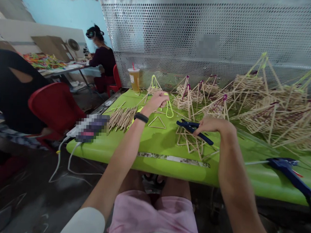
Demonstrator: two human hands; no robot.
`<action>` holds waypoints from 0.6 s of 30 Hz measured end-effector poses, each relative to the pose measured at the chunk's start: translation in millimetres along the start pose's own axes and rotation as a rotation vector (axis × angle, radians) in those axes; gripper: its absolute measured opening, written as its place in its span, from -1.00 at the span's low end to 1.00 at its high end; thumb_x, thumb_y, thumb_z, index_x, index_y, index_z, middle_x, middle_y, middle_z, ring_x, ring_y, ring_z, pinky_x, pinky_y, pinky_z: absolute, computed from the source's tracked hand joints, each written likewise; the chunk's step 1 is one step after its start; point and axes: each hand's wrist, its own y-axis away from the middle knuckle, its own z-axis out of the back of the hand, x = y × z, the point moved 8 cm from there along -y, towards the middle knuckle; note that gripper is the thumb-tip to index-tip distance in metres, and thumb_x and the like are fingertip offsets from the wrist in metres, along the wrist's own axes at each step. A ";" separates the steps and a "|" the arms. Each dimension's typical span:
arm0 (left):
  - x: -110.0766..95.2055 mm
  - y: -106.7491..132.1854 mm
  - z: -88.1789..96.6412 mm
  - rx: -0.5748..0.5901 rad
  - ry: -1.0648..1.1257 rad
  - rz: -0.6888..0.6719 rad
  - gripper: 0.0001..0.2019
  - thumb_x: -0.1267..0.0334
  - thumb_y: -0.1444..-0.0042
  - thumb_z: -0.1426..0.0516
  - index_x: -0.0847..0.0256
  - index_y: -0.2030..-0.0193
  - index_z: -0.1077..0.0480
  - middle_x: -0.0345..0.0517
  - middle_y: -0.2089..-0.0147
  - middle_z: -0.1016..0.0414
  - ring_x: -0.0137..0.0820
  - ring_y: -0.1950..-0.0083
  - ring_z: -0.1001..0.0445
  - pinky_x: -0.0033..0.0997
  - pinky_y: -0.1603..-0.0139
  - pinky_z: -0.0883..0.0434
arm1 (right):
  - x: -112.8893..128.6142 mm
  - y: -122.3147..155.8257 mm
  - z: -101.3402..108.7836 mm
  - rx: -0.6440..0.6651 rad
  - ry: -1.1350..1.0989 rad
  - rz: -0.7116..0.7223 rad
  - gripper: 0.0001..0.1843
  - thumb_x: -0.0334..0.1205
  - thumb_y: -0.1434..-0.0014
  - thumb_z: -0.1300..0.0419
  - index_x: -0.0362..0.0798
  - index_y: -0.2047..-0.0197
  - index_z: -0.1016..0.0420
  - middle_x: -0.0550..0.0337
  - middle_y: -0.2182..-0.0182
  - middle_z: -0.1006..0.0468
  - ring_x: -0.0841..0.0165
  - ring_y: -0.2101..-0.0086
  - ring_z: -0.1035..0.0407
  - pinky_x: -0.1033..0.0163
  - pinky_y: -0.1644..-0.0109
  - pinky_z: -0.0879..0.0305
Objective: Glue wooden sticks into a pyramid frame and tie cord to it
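Observation:
My left hand point(161, 99), raised over the table, is closed on a yellow-green cord point(169, 110) that hangs from it in a loop. My right hand point(211, 126) has its fingers on a pair of dark blue pliers point(207, 138), which lie on or just above several stick triangles point(190, 145). A single stick triangle point(157, 126) lies flat between the hands. Left of it rests a heap of loose thin sticks point(122, 118). Stick pyramids tied at the tip with purple cord point(188, 87) stand behind my right hand.
Larger stacks of stick frames point(262, 113) fill the right side. A blue glue gun point(288, 168) lies at the right front edge. A drink cup point(134, 80) stands at the back left. Behind is a perforated metal panel point(168, 38). Another person point(105, 57) sits at a far table.

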 end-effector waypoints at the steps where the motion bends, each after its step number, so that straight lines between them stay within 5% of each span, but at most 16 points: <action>1: -0.2 -0.5 0.3 0.003 -0.001 -0.009 -0.57 0.53 -0.15 -0.15 0.13 0.53 0.05 -0.41 0.59 0.07 -0.65 0.61 0.04 -0.55 0.57 0.02 | 0.3 1.0 0.8 -0.004 -0.012 0.001 -0.60 0.20 0.09 -0.45 0.04 0.54 -0.60 0.02 0.38 -0.63 0.05 0.28 -0.53 0.09 0.29 -0.29; 11: 3.4 -5.8 7.5 -0.044 -0.049 -0.016 -0.55 0.48 -0.17 -0.16 0.12 0.51 0.08 -0.41 0.59 0.10 -0.63 0.60 0.11 -0.49 0.55 0.07 | 4.0 14.7 7.6 -0.019 -0.202 0.037 -0.70 0.10 -0.04 -0.30 0.05 0.43 -0.67 0.15 0.41 -0.60 0.24 0.38 -0.42 0.15 0.31 -0.24; 18: -14.0 -0.2 17.6 -0.214 -0.445 -0.160 -0.50 0.54 -0.18 -0.15 0.12 0.56 0.12 -0.36 0.56 0.14 -0.54 0.52 0.13 -0.31 0.40 0.13 | 2.5 11.8 8.5 -0.035 -0.229 0.071 -0.53 0.27 -0.05 -0.27 0.02 0.50 -0.52 0.18 0.50 -0.47 0.30 0.47 -0.28 0.15 0.37 -0.11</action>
